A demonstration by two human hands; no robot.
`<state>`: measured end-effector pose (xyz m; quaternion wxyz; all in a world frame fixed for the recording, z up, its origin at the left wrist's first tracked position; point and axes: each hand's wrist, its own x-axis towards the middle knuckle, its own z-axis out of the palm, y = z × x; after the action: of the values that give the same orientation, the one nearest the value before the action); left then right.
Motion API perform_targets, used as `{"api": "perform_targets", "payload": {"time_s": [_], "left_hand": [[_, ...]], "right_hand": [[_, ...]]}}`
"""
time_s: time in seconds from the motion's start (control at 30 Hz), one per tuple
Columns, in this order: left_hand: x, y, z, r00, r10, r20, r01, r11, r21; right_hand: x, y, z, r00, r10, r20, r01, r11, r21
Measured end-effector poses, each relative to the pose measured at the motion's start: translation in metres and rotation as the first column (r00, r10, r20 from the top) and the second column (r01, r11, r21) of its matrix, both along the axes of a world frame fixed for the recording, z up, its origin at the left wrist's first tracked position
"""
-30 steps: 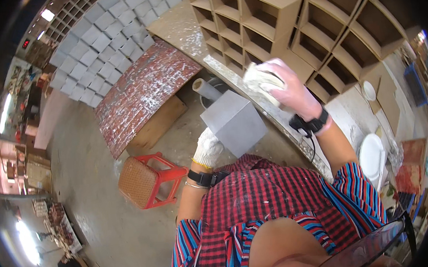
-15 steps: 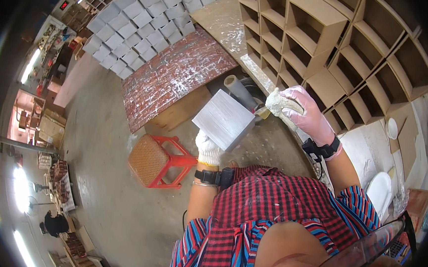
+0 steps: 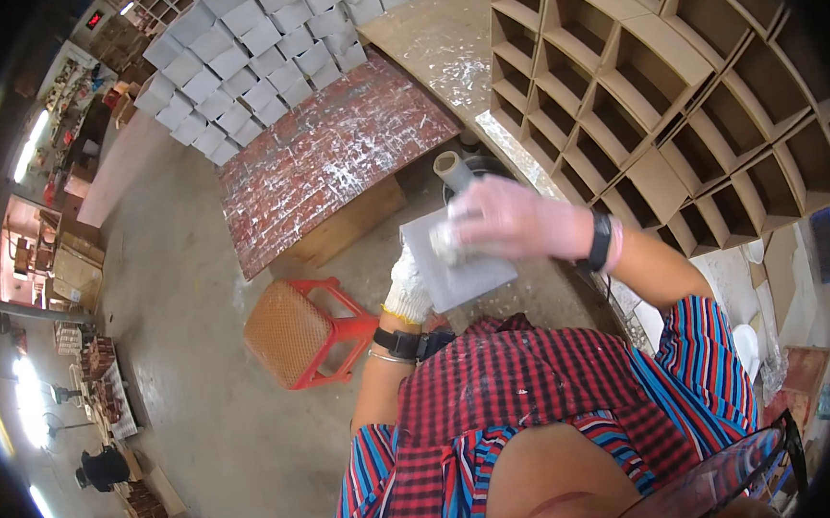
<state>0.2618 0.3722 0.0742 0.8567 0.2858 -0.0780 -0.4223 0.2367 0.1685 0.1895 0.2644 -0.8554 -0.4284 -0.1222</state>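
Note:
My left hand (image 3: pixel 408 293), in a white knit glove, grips the lower left edge of a grey square box (image 3: pixel 469 273) and holds it up in front of me. Over the top face of the box lies my right hand (image 3: pixel 518 221), in a thin pale glove, closed on a small crumpled whitish pad (image 3: pixel 446 242) that is pressed against the box. Motion blurs the right hand. Each wrist wears a dark band.
A red stool with a woven seat (image 3: pixel 300 330) stands below left. A paint-spattered red board (image 3: pixel 331 154) lies on a wooden crate. Several grey boxes (image 3: pixel 247 54) are stacked behind. Brown cubby shelving (image 3: pixel 672 77) fills the right. A grey tube (image 3: pixel 451 170) stands by a dark bucket.
My right hand has come down from the bench edge onto the grey box with the pad. The view has swung, and my left hand has turned the box's face upward.

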Motion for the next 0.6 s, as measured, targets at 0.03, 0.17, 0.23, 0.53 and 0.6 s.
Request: {"api": "perform_targets", "payload": {"time_s": [0.03, 0.17, 0.23, 0.53, 0.6], "left_hand": [[0.004, 0.0, 0.004, 0.977, 0.099, 0.189, -0.158, 0.932, 0.328], [0.033, 0.024, -0.001, 0.968, 0.131, -0.214, -0.087, 0.975, 0.205], [0.043, 0.038, -0.007, 0.97, 0.113, -0.214, -0.083, 0.986, 0.144], [0.078, 0.074, -0.008, 0.612, -0.183, 0.77, -0.172, 0.919, 0.355], [0.082, 0.067, -0.009, 0.669, -0.15, 0.728, -0.173, 0.921, 0.348]], "right_hand": [[0.024, 0.001, -0.006, 0.991, -0.01, 0.132, 0.001, 0.998, 0.069], [0.082, 0.009, -0.01, 0.982, -0.182, 0.044, 0.173, 0.973, 0.155], [0.078, 0.029, -0.003, 0.994, -0.098, 0.054, 0.088, 0.984, 0.156], [0.118, 0.096, 0.0, 0.999, 0.026, 0.027, -0.026, 0.999, -0.022], [0.15, 0.083, -0.005, 0.998, -0.068, 0.009, 0.067, 0.995, 0.079]]}}
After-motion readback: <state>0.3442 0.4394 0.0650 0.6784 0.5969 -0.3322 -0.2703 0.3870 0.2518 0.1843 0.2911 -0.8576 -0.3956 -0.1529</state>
